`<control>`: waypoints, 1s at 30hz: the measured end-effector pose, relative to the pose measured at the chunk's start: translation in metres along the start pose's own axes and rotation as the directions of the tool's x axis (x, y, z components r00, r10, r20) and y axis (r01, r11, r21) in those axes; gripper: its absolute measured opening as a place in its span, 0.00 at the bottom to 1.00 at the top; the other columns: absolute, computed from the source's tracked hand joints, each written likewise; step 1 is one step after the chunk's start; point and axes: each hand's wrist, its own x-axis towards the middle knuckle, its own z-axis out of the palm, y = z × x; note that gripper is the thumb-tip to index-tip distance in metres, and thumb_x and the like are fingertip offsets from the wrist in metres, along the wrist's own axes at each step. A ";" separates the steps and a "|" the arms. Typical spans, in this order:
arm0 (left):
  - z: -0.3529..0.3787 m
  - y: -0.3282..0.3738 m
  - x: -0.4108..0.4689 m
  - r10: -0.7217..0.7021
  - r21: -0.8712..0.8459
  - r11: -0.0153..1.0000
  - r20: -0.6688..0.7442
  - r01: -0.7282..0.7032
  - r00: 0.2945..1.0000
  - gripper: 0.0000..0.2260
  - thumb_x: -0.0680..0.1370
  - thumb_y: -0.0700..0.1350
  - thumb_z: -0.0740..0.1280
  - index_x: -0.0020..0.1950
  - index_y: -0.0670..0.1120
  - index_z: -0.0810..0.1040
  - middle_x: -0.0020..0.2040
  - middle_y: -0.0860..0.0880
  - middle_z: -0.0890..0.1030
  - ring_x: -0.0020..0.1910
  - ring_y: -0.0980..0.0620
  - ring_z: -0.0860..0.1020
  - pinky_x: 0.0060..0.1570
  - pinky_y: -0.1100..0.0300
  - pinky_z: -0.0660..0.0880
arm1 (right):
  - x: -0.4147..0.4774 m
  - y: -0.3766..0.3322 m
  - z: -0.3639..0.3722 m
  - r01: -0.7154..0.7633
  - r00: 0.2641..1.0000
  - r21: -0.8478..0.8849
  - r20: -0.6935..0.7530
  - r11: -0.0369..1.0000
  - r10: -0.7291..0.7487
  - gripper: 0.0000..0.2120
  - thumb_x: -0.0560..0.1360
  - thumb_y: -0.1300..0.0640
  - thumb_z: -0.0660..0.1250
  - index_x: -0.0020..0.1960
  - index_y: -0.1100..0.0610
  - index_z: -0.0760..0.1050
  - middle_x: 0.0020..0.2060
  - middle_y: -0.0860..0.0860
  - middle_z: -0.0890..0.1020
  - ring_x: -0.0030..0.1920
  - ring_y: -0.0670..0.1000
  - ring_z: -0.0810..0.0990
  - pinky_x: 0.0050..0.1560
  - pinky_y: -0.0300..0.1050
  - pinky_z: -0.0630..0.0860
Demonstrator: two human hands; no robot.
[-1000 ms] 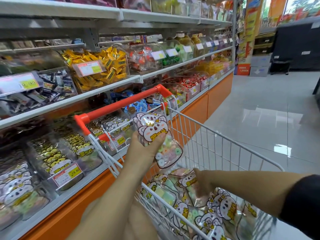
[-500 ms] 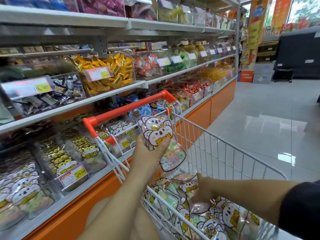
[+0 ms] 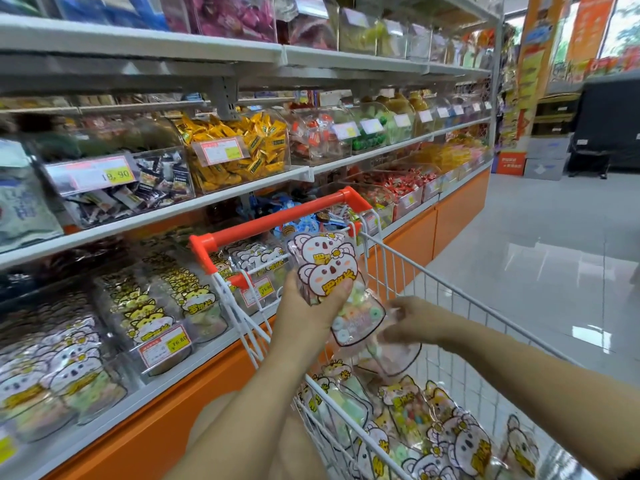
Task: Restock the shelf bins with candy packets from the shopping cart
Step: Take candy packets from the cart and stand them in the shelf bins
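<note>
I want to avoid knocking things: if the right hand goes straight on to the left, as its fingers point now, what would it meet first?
Most likely the koala candy packets held up by the left hand. The right hand is already close beside their lower part; whether it touches them is unclear.

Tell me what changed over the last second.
The right hand rose out of the shopping cart, carrying a candy packet up beside the koala packets in the left hand. The left hand's grip on those packets stayed, as did the cart.
</note>
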 end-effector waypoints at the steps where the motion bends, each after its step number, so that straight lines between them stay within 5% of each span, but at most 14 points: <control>1: -0.003 0.004 -0.003 0.015 -0.013 1.000 -0.010 -0.015 1.000 0.40 0.65 0.67 0.76 0.72 0.56 0.67 0.62 0.60 0.79 0.60 0.61 0.78 0.66 0.53 0.74 | -0.009 -0.010 -0.010 0.087 0.995 0.100 -0.058 0.991 -0.082 0.15 0.72 0.61 0.75 0.57 0.62 0.76 0.47 0.59 0.81 0.40 0.50 0.80 0.43 0.46 0.81; 3: -0.013 0.015 -0.008 0.059 -0.020 0.998 -0.047 -0.060 0.997 0.34 0.66 0.63 0.73 0.69 0.56 0.69 0.60 0.62 0.80 0.57 0.66 0.78 0.60 0.63 0.75 | -0.027 -0.034 -0.025 0.250 0.961 0.286 -0.192 0.925 -0.200 0.05 0.74 0.64 0.71 0.50 0.61 0.79 0.43 0.60 0.84 0.39 0.52 0.81 0.42 0.47 0.80; 6: -0.043 0.031 -0.013 0.108 -0.023 0.993 -0.145 -0.112 0.984 0.28 0.68 0.60 0.72 0.66 0.57 0.70 0.59 0.61 0.81 0.57 0.64 0.79 0.54 0.69 0.75 | -0.049 -0.081 -0.034 0.421 0.900 0.472 -0.325 0.775 -0.291 0.06 0.72 0.66 0.71 0.48 0.61 0.78 0.42 0.58 0.83 0.39 0.53 0.80 0.40 0.43 0.76; 9: -0.083 0.042 -0.020 0.101 -0.007 0.994 -0.251 -0.106 0.963 0.32 0.67 0.65 0.72 0.69 0.57 0.70 0.59 0.56 0.82 0.60 0.52 0.79 0.62 0.46 0.77 | -0.068 -0.140 -0.018 0.499 0.863 0.476 -0.194 0.724 -0.467 0.10 0.66 0.59 0.77 0.45 0.57 0.79 0.39 0.56 0.82 0.39 0.52 0.79 0.42 0.46 0.73; 12: -0.125 0.046 -0.034 0.123 0.027 0.992 -0.308 -0.120 0.943 0.34 0.66 0.65 0.71 0.69 0.57 0.70 0.58 0.62 0.81 0.57 0.61 0.80 0.62 0.49 0.77 | -0.075 -0.194 0.028 0.570 0.786 0.415 -0.024 0.709 -0.618 0.07 0.71 0.54 0.76 0.46 0.56 0.82 0.41 0.55 0.84 0.41 0.56 0.80 0.44 0.52 0.74; 14: -0.154 0.043 -0.047 0.070 0.030 0.998 -0.354 -0.064 0.932 0.36 0.65 0.69 0.71 0.70 0.58 0.70 0.61 0.61 0.80 0.59 0.58 0.79 0.61 0.48 0.78 | -0.071 -0.222 0.064 0.591 0.765 0.377 0.019 0.713 -0.644 0.04 0.75 0.56 0.73 0.50 0.54 0.80 0.43 0.55 0.84 0.43 0.57 0.82 0.49 0.52 0.77; 18: -0.227 0.015 -0.065 0.012 0.073 0.997 -0.448 0.023 0.894 0.32 0.70 0.71 0.69 0.70 0.59 0.72 0.63 0.57 0.81 0.63 0.52 0.79 0.62 0.44 0.76 | -0.044 -0.269 0.143 0.549 0.737 0.401 0.181 0.733 -0.651 0.07 0.77 0.57 0.71 0.54 0.56 0.79 0.45 0.58 0.83 0.46 0.57 0.80 0.51 0.56 0.75; 21: -0.274 0.004 -0.085 -0.007 0.119 0.989 -0.568 0.091 0.823 0.32 0.71 0.73 0.62 0.70 0.59 0.70 0.62 0.57 0.80 0.63 0.50 0.78 0.63 0.47 0.75 | -0.022 -0.296 0.211 0.477 0.720 0.436 0.305 0.763 -0.624 0.18 0.72 0.51 0.75 0.56 0.59 0.78 0.46 0.60 0.82 0.46 0.60 0.80 0.49 0.61 0.76; 25: -0.345 -0.017 -0.101 -0.136 0.080 0.959 -0.714 0.273 0.687 0.43 0.72 0.78 0.52 0.78 0.51 0.62 0.75 0.44 0.70 0.73 0.38 0.68 0.71 0.37 0.65 | -0.002 -0.324 0.300 0.410 0.679 0.518 0.376 0.750 -0.631 0.11 0.77 0.61 0.71 0.59 0.60 0.76 0.40 0.49 0.83 0.39 0.47 0.81 0.42 0.44 0.76; 27: -0.377 -0.023 -0.102 -0.107 0.133 0.943 -0.749 0.306 0.654 0.39 0.76 0.74 0.48 0.80 0.51 0.59 0.79 0.45 0.63 0.77 0.42 0.61 0.75 0.46 0.58 | 0.009 -0.331 0.340 0.323 0.685 0.608 0.379 0.725 -0.622 0.16 0.75 0.65 0.72 0.61 0.60 0.73 0.46 0.52 0.84 0.46 0.48 0.83 0.49 0.45 0.80; 30: -0.418 -0.031 -0.099 -0.011 0.279 0.900 -0.753 0.335 0.657 0.32 0.80 0.66 0.48 0.77 0.49 0.64 0.75 0.45 0.68 0.73 0.46 0.67 0.67 0.54 0.61 | 0.030 -0.340 0.392 0.141 0.698 0.770 0.369 0.622 -0.614 0.21 0.74 0.72 0.69 0.65 0.62 0.70 0.57 0.61 0.82 0.59 0.62 0.81 0.59 0.59 0.79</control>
